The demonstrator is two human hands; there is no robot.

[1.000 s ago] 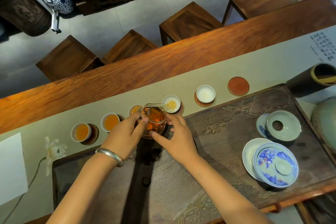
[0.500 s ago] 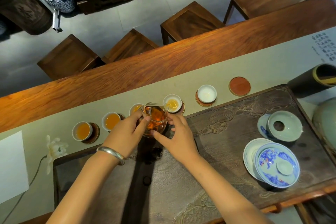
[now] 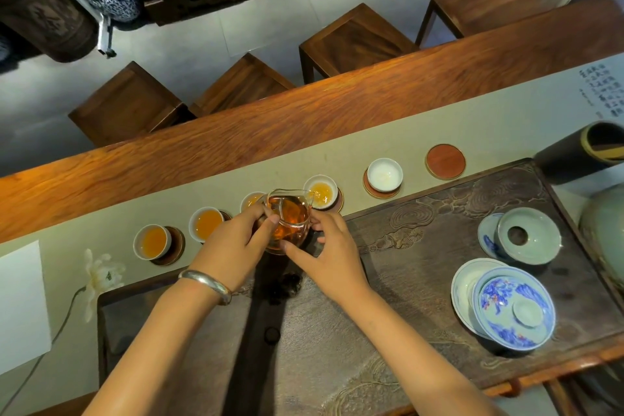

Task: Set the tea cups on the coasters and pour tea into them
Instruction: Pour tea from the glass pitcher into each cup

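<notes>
Head view: both hands hold a small glass pitcher (image 3: 288,219) of dark amber tea, the left hand (image 3: 233,246) wrapped around its left side with thumb and fingers closed on the glass, the right hand (image 3: 329,252) with its fingertips pressed against the right side and base. The pitcher is tilted so its spout points right, toward a white cup (image 3: 321,192) that has a little pale tea in the bottom and sits on a brown coaster (image 3: 338,204). A silver bangle (image 3: 206,284) circles the left wrist. Just left of the pitcher, partly hidden behind it, is another cup (image 3: 251,201) with orange tea; further left stand two more filled cups (image 3: 206,223) (image 3: 152,241), each on its own coaster. To the right of the cup under the spout is an empty white cup (image 3: 385,175) on a coaster, and beyond that a bare red coaster (image 3: 445,161) with nothing on it. All of these stand in a row on a pale runner (image 3: 388,142) laid along a long wooden table (image 3: 304,111). The hands hover over the far edge of a dark carved tea tray (image 3: 422,223), which also carries a blue-and-white lidded bowl (image 3: 513,307) and a pale green lid (image 3: 528,235) resting upside down on a small saucer. A white flower (image 3: 99,275) lies at the left on the runner.
</notes>
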